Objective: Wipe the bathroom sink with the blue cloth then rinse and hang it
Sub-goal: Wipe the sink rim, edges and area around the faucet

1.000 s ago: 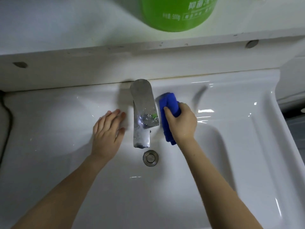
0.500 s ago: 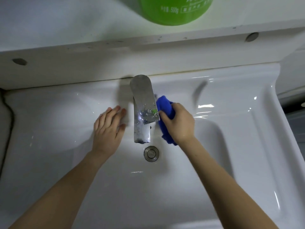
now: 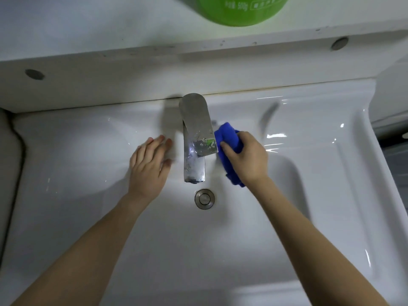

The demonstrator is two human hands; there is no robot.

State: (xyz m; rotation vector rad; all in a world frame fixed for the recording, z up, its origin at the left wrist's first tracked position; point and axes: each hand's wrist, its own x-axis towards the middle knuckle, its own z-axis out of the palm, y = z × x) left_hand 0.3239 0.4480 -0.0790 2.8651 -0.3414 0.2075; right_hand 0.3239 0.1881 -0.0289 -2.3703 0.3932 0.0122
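A white ceramic sink (image 3: 320,195) fills the view, with a chrome faucet (image 3: 195,138) at its back centre and a round metal drain (image 3: 204,199) below the spout. My right hand (image 3: 247,157) is shut on a bunched blue cloth (image 3: 229,140) and presses it against the sink's back slope, right beside the faucet. My left hand (image 3: 150,162) rests flat on the sink ledge to the left of the faucet, fingers spread, holding nothing. Part of the cloth is hidden under my right palm.
A white shelf ledge (image 3: 198,51) runs above the sink's back edge. A green round container (image 3: 242,9) with printed text stands on it at the top. A dark cable (image 3: 19,138) runs down the far left side.
My right hand has slid the blue cloth slightly along the back slope, staying close to the faucet's right side. The view has shifted a little. My left hand stays flat in place.
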